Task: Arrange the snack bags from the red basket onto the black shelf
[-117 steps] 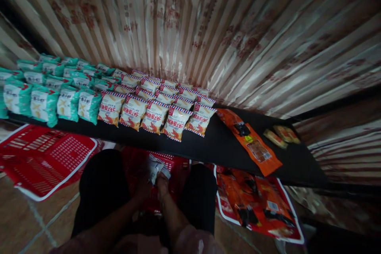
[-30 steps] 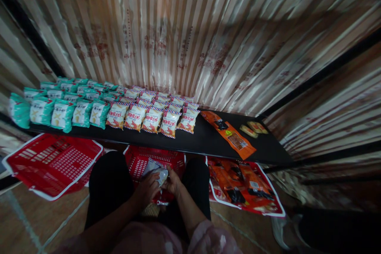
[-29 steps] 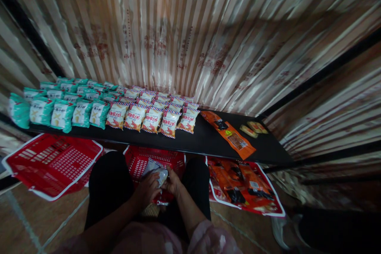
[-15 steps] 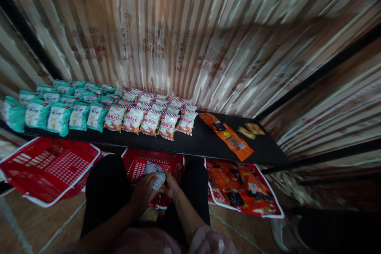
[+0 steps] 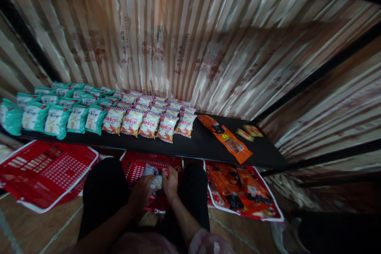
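Between my knees stands a red basket [image 5: 137, 164] with snack packets in it. My left hand [image 5: 140, 191] and my right hand [image 5: 170, 180] are both down in the basket, fingers closed around a pale snack packet [image 5: 155, 182]. On the black shelf [image 5: 205, 149] above lie rows of red-and-white striped packets [image 5: 149, 123] and, to their left, green packets [image 5: 56, 117]. A long orange packet [image 5: 229, 139] lies alone to the right of the rows.
An upturned red basket [image 5: 41, 170] rests on the floor at left. A red tray [image 5: 275, 216] of orange packets sits on the floor at right. Small yellow packets [image 5: 249, 131] lie far right on the shelf. A striped curtain [image 5: 178, 35] hangs behind.
Both hands have stayed in the middle basket, handling the pale packet; my right hand has shifted over the top of it. The view has tilted slightly.
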Demonstrator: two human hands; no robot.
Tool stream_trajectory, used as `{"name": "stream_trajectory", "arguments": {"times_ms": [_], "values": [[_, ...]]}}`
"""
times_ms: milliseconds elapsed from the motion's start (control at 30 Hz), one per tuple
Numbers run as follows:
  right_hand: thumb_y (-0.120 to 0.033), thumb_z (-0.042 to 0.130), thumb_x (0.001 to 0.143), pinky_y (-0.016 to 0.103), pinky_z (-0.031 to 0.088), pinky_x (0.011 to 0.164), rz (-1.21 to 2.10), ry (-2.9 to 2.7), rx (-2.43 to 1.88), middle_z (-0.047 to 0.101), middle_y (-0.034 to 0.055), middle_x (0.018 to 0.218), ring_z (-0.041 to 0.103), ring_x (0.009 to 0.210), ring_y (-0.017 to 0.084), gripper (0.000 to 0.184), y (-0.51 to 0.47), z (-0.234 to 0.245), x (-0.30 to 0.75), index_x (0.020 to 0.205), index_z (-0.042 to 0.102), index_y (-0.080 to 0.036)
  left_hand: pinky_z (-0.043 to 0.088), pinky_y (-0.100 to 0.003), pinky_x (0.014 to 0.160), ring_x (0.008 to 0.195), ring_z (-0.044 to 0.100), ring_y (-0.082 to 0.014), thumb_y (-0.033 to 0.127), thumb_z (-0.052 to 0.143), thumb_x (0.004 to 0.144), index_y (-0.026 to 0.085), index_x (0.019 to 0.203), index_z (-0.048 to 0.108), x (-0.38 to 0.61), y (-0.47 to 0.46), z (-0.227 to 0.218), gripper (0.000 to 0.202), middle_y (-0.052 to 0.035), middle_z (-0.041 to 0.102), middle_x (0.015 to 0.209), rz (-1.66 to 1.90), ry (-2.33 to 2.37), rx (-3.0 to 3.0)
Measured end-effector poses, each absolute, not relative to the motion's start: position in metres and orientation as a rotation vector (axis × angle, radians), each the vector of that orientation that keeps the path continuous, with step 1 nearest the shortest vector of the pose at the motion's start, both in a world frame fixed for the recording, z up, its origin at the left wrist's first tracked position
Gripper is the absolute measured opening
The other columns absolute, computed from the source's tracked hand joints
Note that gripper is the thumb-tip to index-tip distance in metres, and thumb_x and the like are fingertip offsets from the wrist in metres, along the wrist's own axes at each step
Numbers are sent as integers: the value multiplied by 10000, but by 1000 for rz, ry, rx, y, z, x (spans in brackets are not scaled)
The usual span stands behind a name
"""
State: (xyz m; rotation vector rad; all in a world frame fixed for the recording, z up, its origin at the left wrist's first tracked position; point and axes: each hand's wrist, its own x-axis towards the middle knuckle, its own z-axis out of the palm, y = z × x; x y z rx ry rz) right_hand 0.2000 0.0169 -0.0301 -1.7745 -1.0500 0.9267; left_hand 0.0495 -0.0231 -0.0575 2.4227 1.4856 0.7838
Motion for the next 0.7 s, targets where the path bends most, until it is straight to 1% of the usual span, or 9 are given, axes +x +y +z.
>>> {"name": "stream_trajectory", "arguments": {"times_ms": [67, 233, 367, 467, 500, 567, 600, 633, 700], "values": [[-220, 570, 764, 346, 305, 1035, 856, -1249, -1697, 643, 78, 1038, 492, 1130, 206, 98, 15, -28, 201, 819, 652, -213, 519, -354, 866, 1014, 607, -193, 282, 406, 883, 183, 1132, 541, 50, -21, -52, 300, -78, 649, 1084, 801, 1481, 2431], [-277, 486, 841, 357, 323, 1013, 856, -1461, -1621, 665, 71, 990, 522, 1091, 199, 199, 7, -25, 200, 789, 672, -228, 525, -340, 850, 984, 617, -192, 268, 432, 868, 171, 1126, 545, 50, -16, -39, 298, -83, 660, 1048, 794, 1457, 2435], [-261, 417, 875, 389, 257, 1053, 797, -1638, -1548, 678, 53, 943, 515, 1108, 188, 275, 3, -19, 200, 786, 676, -244, 516, -346, 867, 993, 609, -188, 240, 445, 854, 171, 1124, 547, 47, -12, -32, 297, -81, 653, 1058, 779, 1427, 2383], [-258, 436, 863, 397, 204, 1083, 788, -1643, -1514, 676, 39, 954, 477, 1158, 190, 251, 1, -13, 199, 810, 681, -260, 517, -360, 856, 979, 608, -196, 231, 449, 847, 182, 1116, 556, 47, -9, -29, 293, -83, 651, 1048, 776, 1402, 2347], [-261, 442, 859, 396, 203, 1084, 791, -1634, -1508, 672, 37, 971, 459, 1177, 194, 241, 0, -11, 199, 831, 682, -263, 517, -364, 852, 974, 609, -199, 232, 446, 847, 185, 1113, 557, 47, -8, -27, 292, -83, 652, 1041, 775, 1388, 2344], [-267, 423, 867, 381, 240, 1064, 822, -1633, -1481, 660, 37, 1013, 451, 1178, 195, 253, -1, -9, 198, 895, 674, -264, 516, -364, 845, 968, 611, -203, 230, 433, 853, 182, 1107, 560, 47, -6, -24, 289, -85, 653, 1029, 777, 1364, 2336], [-269, 404, 875, 366, 274, 1042, 853, -1638, -1463, 655, 39, 1021, 471, 1149, 193, 267, -1, -9, 198, 921, 667, -263, 517, -361, 841, 964, 612, -202, 228, 423, 857, 180, 1106, 561, 47, -6, -21, 289, -86, 653, 1026, 779, 1354, 2329], [-271, 391, 882, 348, 309, 1011, 892, -1635, -1449, 653, 42, 1010, 500, 1103, 191, 275, -2, -8, 197, 927, 662, -262, 519, -354, 833, 956, 614, -199, 225, 414, 860, 184, 1108, 560, 47, -5, -18, 291, -83, 654, 1020, 780, 1346, 2316], [-280, 408, 879, 313, 357, 948, 973, -1597, -1447, 653, 41, 930, 552, 986, 187, 253, -2, -7, 197, 869, 660, -261, 522, -337, 815, 935, 622, -190, 216, 400, 865, 204, 1119, 554, 48, -3, -12, 297, -71, 658, 1006, 782, 1330, 2273]]}}
